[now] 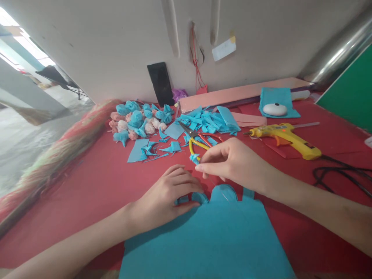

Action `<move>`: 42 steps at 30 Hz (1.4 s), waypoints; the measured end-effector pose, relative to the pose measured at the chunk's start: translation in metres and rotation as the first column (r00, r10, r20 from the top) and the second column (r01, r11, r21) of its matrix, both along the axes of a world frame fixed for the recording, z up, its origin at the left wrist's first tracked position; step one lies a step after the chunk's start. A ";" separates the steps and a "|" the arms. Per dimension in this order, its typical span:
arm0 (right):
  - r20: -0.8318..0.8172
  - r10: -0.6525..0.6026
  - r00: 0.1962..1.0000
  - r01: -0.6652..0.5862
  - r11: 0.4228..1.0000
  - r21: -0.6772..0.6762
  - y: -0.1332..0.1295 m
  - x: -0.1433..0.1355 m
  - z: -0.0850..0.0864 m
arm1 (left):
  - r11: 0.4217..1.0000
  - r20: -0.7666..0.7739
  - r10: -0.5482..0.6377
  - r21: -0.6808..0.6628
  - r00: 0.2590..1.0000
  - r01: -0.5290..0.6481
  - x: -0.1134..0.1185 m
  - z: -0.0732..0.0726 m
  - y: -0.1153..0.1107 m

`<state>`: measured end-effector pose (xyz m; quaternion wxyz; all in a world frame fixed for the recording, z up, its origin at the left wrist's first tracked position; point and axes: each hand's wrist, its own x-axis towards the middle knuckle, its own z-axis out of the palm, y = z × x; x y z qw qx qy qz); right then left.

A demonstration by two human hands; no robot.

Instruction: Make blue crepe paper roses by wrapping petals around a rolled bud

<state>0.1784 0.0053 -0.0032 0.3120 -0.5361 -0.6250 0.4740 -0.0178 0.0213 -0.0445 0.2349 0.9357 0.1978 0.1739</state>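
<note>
My right hand point(225, 161) pinches a small folded blue paper piece point(194, 158) between thumb and fingertips, just in front of the yellow handle of the scissors point(199, 139). Below it, a thin pale strand lies over a rounded blue paper piece point(223, 193). My left hand point(177, 186) rests palm down, thumb apart from the slightly bent fingers, beside another rounded blue piece point(200, 198) at the top edge of a large blue sheet point(203, 240). What lies under its palm is hidden.
Blue, pink and white paper roses point(135, 118) are heaped at the back left, near blue scraps point(203, 120). A yellow glue gun point(286, 137) with a black cable lies right. A phone point(161, 83) leans at the back; a white oval object point(274, 109) sits on blue paper.
</note>
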 end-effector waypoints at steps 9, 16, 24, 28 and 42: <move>-0.062 0.239 0.969 -0.247 0.934 -0.259 0.015 0.010 -0.012 | 0.975 -0.066 0.149 0.176 0.987 -0.135 -0.005 0.000 -0.014; -0.053 0.300 0.953 -0.302 0.911 -0.281 0.015 0.013 -0.018 | 0.936 -0.051 0.170 0.319 0.984 -0.146 -0.009 -0.010 -0.021; -0.047 0.362 0.931 -0.357 0.874 -0.329 0.015 0.011 -0.019 | 0.815 0.051 0.160 0.556 0.986 -0.161 -0.011 -0.017 -0.026; -0.073 0.372 0.925 -0.373 0.857 -0.355 0.016 0.011 -0.021 | 0.787 0.065 0.134 0.600 0.989 -0.146 -0.010 -0.017 -0.027; -0.107 0.423 0.900 -0.431 0.825 -0.365 0.017 0.012 -0.026 | 0.797 0.055 0.093 0.594 0.994 -0.107 -0.011 -0.018 -0.027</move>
